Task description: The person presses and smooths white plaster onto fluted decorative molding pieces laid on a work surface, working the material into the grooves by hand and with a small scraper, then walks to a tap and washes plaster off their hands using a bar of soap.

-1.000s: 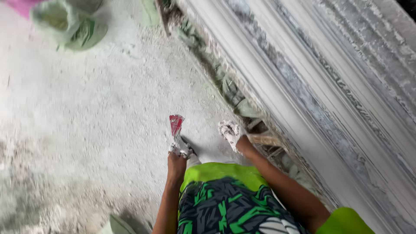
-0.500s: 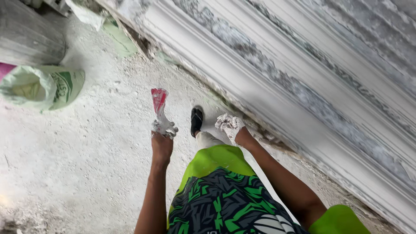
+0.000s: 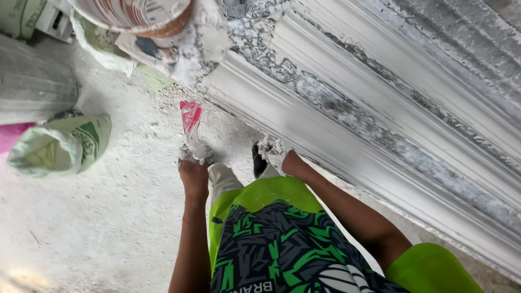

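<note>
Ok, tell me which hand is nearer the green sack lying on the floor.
Left. The left hand, gripping a red scraper, is on the green sack's side; the right hand sits farther off, beside the white moulding.

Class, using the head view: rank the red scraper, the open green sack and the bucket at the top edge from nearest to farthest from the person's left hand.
1. Red scraper: gripped in the plaster-coated left hand, blade pointing away from the person.
2. Open green sack: lying on the dusty floor, out to the left.
3. Bucket: at the top edge, by the end of the white moulding.
</note>
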Tool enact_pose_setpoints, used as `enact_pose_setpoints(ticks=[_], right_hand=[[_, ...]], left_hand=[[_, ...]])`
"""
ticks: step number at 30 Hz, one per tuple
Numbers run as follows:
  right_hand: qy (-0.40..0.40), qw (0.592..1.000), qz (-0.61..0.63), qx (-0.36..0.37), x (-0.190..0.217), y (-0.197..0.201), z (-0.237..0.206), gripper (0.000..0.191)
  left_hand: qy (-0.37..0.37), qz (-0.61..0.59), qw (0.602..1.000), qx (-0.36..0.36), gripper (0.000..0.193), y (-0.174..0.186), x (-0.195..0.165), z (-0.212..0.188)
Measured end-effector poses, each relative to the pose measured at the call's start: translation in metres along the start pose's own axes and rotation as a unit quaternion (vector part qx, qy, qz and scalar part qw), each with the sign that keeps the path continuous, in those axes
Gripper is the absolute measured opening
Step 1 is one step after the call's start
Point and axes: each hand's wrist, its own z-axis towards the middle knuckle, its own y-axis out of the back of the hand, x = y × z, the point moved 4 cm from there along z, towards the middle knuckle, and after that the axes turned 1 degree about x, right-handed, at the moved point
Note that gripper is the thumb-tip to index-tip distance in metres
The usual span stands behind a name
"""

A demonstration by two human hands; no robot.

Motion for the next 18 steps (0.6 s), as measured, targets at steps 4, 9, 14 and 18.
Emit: enact_pose_setpoints(ticks=[4, 9, 14, 18], right_hand=[[-0.206, 0.956, 0.209, -0.02, -0.002, -0.022, 0.025, 0.023], [-0.32, 0.912, 0.239, -0.098, 0.019, -0.051, 0.05, 0.017], [-0.339, 0.912, 0.174, -0.153, 0.051, -0.064, 0.055, 0.011], [-0.342, 0.914, 0.089, -0.197, 0.074, -0.068, 0.046, 0.006]], left_hand=[[0.031, -0.034, 0.999, 0.012, 0.023, 0.019, -0.021, 0.065], [-0.074, 0.038, 0.994, 0.075, 0.037, 0.03, -0.057, 0.152], [-0.314, 0.399, 0.858, 0.074, 0.039, 0.016, -0.093, 0.211], [-0.444, 0.485, 0.727, 0.196, 0.029, 0.009, -0.114, 0.237]])
